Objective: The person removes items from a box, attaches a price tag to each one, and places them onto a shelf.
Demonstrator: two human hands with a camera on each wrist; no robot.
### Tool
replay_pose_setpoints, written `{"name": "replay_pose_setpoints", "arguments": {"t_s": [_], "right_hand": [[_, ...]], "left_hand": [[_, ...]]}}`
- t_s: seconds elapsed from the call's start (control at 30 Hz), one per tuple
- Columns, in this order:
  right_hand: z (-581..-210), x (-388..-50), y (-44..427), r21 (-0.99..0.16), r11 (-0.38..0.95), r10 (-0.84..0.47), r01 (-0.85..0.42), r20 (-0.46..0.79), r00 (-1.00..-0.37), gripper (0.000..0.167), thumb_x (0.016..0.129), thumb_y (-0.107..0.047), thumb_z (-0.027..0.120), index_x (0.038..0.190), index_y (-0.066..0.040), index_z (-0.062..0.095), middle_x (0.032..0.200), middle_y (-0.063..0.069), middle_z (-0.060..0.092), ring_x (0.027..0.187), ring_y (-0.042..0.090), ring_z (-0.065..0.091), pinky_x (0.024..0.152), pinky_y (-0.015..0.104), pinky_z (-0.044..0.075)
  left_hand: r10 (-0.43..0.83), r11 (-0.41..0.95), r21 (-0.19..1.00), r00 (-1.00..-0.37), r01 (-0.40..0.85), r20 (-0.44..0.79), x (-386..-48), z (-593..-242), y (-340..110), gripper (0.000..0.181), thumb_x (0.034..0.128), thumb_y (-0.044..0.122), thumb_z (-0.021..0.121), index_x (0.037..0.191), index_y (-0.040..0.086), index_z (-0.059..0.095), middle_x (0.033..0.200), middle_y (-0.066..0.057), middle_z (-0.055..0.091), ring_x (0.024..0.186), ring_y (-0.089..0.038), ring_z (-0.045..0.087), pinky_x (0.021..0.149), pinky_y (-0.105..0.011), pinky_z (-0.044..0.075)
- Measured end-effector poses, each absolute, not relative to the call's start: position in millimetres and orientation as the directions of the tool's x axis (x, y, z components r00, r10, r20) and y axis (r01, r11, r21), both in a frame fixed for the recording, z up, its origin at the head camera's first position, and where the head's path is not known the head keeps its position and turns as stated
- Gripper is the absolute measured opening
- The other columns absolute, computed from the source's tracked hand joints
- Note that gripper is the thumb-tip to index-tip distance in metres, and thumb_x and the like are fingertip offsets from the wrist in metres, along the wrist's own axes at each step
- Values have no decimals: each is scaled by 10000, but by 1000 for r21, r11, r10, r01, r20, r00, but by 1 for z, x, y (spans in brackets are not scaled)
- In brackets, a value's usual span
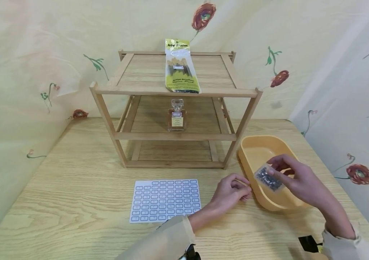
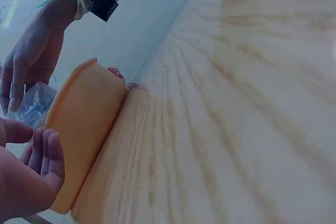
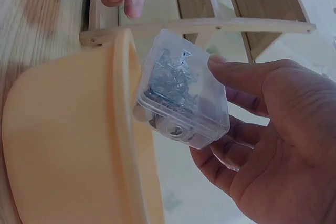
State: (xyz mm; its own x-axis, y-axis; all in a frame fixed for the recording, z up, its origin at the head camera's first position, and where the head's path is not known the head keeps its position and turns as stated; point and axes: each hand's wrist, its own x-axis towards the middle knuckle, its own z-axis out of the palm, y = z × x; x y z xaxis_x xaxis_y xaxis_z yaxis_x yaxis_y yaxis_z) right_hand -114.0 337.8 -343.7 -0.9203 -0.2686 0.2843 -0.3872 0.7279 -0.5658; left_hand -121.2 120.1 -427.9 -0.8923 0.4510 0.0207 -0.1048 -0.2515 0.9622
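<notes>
My right hand (image 1: 296, 177) holds a small clear plastic box of tacks (image 1: 269, 177) over the yellow-orange bin (image 1: 252, 162), thumb on one face and fingers behind. In the right wrist view the box (image 3: 184, 93) is tilted beside the bin's rim, with small metal tacks heaped inside. My left hand (image 1: 231, 191) is at the bin's left side, its fingers loosely curled with nothing seen in them. The left wrist view has that hand (image 2: 31, 171) close to the bin's outer wall (image 2: 86, 129); whether it touches the wall I cannot tell.
A wooden shelf rack (image 1: 176, 136) stands behind the hands. On its top lies a pack of artist brushes (image 1: 181, 68); a perfume bottle (image 1: 177, 117) stands on the level below. A sheet of numbered labels (image 1: 166, 200) lies on the table (image 1: 74, 202) left of my left hand.
</notes>
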Motion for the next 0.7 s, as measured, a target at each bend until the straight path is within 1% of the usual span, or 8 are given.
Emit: {"name": "replay_pose_setpoints", "arguments": {"t_s": [0.17,0.33,0.4,0.43,0.6,0.67,0.7], "right_hand": [[-342,-113,332,-558,733,-281,-389,273,-920,215,972,1,702,1177,-31,644,988,32,660,878,43,613,717,200,522],[-338,-112,327,-555,739,-281,-381,259,-924,215,979,-20,702,1187,-42,650,1020,32,670,899,39,609,723,213,522],[-338,-112,325,-558,732,-288,-390,264,-920,214,975,-16,705,1181,-47,655,1022,28,673,901,47,612,723,219,524],[-338,-113,323,-563,725,-294,-397,268,-917,214,972,-9,707,1176,-47,656,1021,26,675,899,53,615,721,223,525],[-340,-114,314,-557,708,-319,-435,297,-900,208,948,19,722,1134,-56,668,991,0,677,874,76,623,701,245,534],[-339,-115,310,-549,714,-323,-435,293,-900,196,954,-2,725,1129,-75,675,995,-14,676,876,80,621,703,254,536],[-339,-116,309,-548,716,-325,-432,287,-901,190,960,-13,723,1131,-83,677,1000,-19,675,880,83,620,705,260,537]], "left_hand": [[438,-248,964,-899,-93,25,-125,-427,112,193,936,-31,663,1119,-82,628,852,-83,702,748,-118,668,709,-282,598],[428,-226,972,-903,-72,32,-130,-426,101,215,929,-33,637,1138,-79,630,874,-128,703,748,-102,659,728,-291,595],[421,-215,975,-906,-60,37,-133,-426,95,223,935,-24,634,1149,-85,627,886,-125,706,763,-125,675,743,-305,596],[417,-207,977,-908,-52,40,-134,-426,92,219,942,-15,638,1150,-80,628,886,-105,706,775,-140,684,752,-312,595],[396,-172,985,-917,-27,44,-135,-425,80,210,957,20,663,1150,-59,643,879,-20,687,858,-306,716,791,-384,603],[386,-169,985,-922,-26,41,-135,-425,76,198,954,15,671,1140,-50,653,876,-22,684,859,-313,712,802,-418,604],[382,-167,986,-923,-26,41,-135,-424,74,192,952,12,674,1134,-45,656,874,-24,684,851,-297,709,806,-431,603]]}}
